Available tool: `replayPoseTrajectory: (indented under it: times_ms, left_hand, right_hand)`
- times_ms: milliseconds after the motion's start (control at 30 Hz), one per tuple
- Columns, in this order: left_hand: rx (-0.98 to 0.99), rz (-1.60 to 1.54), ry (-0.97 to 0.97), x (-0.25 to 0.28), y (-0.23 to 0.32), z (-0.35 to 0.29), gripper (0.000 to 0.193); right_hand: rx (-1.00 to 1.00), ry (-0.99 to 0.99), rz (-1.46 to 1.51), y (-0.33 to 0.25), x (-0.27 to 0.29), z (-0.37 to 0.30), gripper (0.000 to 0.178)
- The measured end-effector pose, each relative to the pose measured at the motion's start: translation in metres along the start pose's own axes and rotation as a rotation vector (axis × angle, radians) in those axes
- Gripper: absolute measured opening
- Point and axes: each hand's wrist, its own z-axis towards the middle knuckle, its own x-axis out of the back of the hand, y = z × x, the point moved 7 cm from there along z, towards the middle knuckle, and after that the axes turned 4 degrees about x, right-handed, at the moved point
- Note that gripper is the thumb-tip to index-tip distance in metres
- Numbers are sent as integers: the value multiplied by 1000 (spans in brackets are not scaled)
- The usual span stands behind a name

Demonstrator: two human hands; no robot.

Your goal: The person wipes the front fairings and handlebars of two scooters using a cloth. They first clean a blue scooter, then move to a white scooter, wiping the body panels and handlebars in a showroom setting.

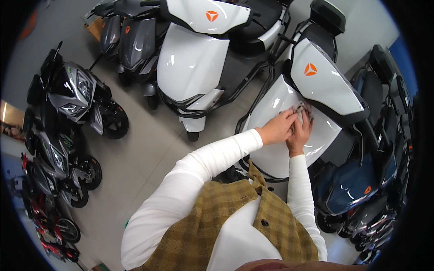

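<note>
A white scooter (266, 108) with an orange emblem on its upper front panel stands right in front of me. Both my hands meet on its glossy front shield, just below the handlebar cover. Between them is a crumpled, greyish patterned cloth (303, 108), pressed on the white surface. My left hand (276, 128) reaches in from the left, its fingers bent over the near edge of the cloth. My right hand (299, 135) comes up from below, fingers wrapped on the cloth. The fingertips of both hands are partly hidden in its folds.
Another white scooter (192, 63) stands close on the left, with dark grey scooters (140, 45) beyond it. A blue scooter (348, 185) and a row of others crowd the right. Silver-black motorcycles (74, 95) line the left side. Grey floor tiles (149, 158) lie between the rows.
</note>
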Motion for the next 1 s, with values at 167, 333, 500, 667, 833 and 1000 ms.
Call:
replayPoseTrajectory:
  times_ms: [167,333,500,667,833,1000]
  left_hand:
    - [115,102,-228,-24,-10,-36,46]
    - [224,111,-469,-63,-39,-100,46]
    - [193,5,-751,-92,-64,-141,29]
    - [262,22,-700,-76,-66,-129,26]
    - [116,35,-399,-37,-27,-51,25]
    - [-16,72,-214,-15,12,6,74]
  right_hand:
    - [32,-70,30,-19,3,-55,36]
    - [14,-275,113,-46,0,-140,39]
    - [49,-381,162,-72,3,-181,25]
    - [81,-439,217,-69,7,-162,33]
    - [-8,-238,110,-27,19,-85,47]
    - [-162,-51,104,19,30,-9,46]
